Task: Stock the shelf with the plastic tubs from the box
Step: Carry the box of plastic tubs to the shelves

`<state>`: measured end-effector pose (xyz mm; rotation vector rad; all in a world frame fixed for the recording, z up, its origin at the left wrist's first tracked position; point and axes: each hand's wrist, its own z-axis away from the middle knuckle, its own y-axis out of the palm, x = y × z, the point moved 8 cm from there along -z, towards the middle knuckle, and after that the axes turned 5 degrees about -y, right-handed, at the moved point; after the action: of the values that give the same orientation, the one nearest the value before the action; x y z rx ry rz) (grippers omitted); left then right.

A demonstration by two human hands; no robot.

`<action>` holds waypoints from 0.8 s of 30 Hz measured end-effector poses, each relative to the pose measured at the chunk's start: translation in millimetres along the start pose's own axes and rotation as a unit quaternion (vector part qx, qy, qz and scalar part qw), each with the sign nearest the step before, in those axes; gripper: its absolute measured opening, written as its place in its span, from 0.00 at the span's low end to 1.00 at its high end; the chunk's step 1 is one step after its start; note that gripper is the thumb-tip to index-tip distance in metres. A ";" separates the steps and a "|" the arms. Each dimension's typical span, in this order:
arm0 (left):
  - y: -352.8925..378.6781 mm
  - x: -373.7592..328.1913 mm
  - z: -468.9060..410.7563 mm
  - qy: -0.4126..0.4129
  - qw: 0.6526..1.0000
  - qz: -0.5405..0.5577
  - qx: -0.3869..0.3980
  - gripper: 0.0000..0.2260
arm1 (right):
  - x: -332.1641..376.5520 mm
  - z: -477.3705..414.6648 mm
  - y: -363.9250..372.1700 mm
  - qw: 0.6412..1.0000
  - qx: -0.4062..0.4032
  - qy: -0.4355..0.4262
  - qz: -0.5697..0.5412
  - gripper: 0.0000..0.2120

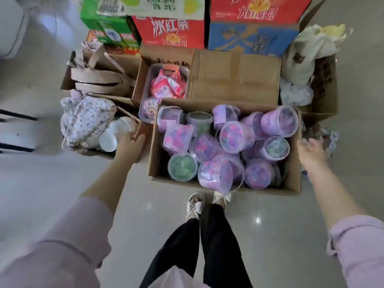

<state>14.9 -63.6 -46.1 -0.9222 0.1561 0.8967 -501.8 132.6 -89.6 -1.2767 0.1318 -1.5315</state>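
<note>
The tiled floor (62,183) carried an open cardboard box (154,150) in front of me. Plastic tubs (236,136) filled it in a loose heap, mostly purple, several tipped on their sides, with a green tub (182,167) in its near left corner. My left hand (129,144) hung open just outside the box's left edge, and my right hand (311,150) hung open outside its right edge, both holding nothing.

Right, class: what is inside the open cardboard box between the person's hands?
Round plastic tubs with clear lids, piled loosely; most hold purple and pink contents, a few green tubs among them. The floor of the box and anything lower down are covered by the pile.
</note>
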 end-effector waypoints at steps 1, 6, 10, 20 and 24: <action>11.4 10.6 -11.6 -0.008 1.000 -0.001 0.004 0.14 | -11.1 -6.7 6.1 1.000 -0.007 0.003 0.009 0.23; 58.1 62.6 -57.9 -0.064 0.998 -0.018 0.003 0.27 | -66.2 -38.9 36.8 0.998 -0.013 0.055 0.033 0.26; 89.0 70.2 -68.2 -0.094 0.995 0.031 0.007 0.18 | -81.3 -58.4 45.2 0.997 -0.026 0.052 0.049 0.26; 111.7 60.6 -84.1 -0.087 0.996 -0.023 -0.012 0.23 | -85.9 -84.2 45.4 0.991 -0.006 0.061 0.118 0.26; 107.4 66.8 -89.5 -0.085 0.994 -0.060 -0.039 0.23 | -80.4 -87.7 40.2 0.984 -0.034 0.026 0.174 0.26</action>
<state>1.2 -59.7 -200.5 -0.9134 -0.0811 0.8692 -555.3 132.4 -203.1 -1.1950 0.4221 -1.2660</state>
